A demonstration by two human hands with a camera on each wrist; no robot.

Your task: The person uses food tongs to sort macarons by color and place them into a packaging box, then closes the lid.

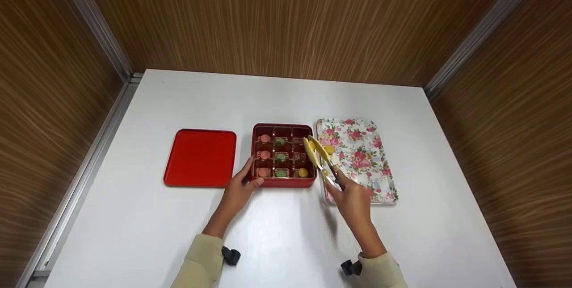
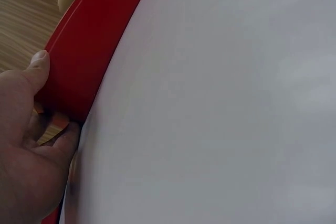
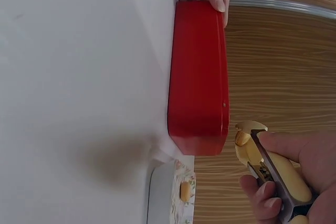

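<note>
My left hand (image 1: 238, 191) grips the front left corner of a red square box (image 1: 286, 182), thumb at the rim and fingers along the side. A clear divider inside holds pink macarons (image 1: 264, 155) on the left, green macarons (image 1: 280, 156) in the middle and one yellow macaron (image 1: 303, 173) front right. With my right hand (image 1: 355, 198) I hold yellow-tipped tongs (image 1: 325, 153); their tips are over the box's right edge with a yellow macaron (image 1: 311, 145) between them. In the right wrist view the tongs (image 3: 283, 174) rise above the box's height.
A flat red lid (image 1: 200, 158) lies left of the box. On the right sits a flower-patterned tray (image 1: 357, 174), close beside the box, with another yellow macaron (image 1: 330, 149) on it. Wood-grain panels (image 1: 268, 20) stand behind and at both sides of the white table (image 1: 277, 230).
</note>
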